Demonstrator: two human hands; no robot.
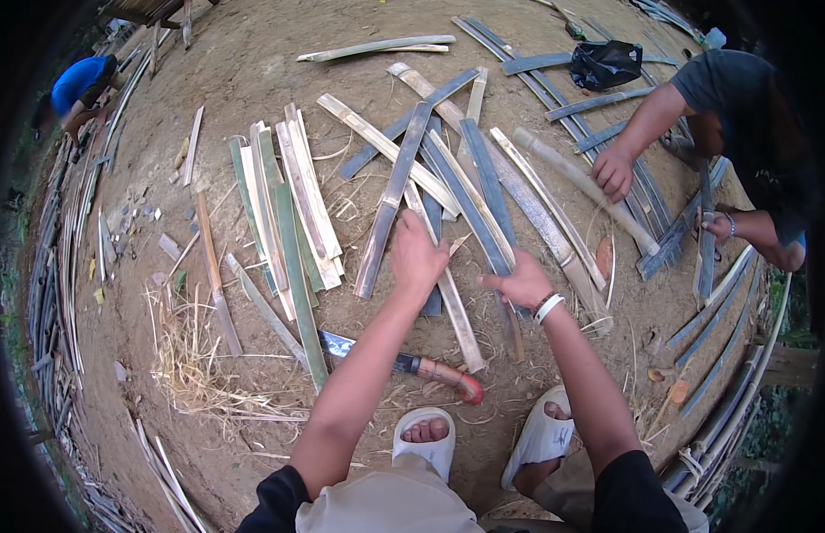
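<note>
My left hand (419,259) is closed around a pale split bamboo strip (460,327), whose lower end points toward my feet. Just to its right, my right hand (524,282) grips the lower part of a dark-skinned bamboo strip (470,209), thumb reaching left. Both hands are low over a crisscrossed heap of split bamboo, including a dark strip (396,195) left of my left hand. Below my hands a machete (444,373) lies on the ground, its wooden handle orange at the end and part of its blade hidden behind my left forearm.
Stacked bamboo slats (293,204) lie at left, above a pile of shavings (195,355). At right, a co-worker's hand (615,173) is by a round bamboo piece (586,186); the other holds a dark strip (706,240). A black plastic bag (605,65) sits behind. Another person (79,84) bends far left.
</note>
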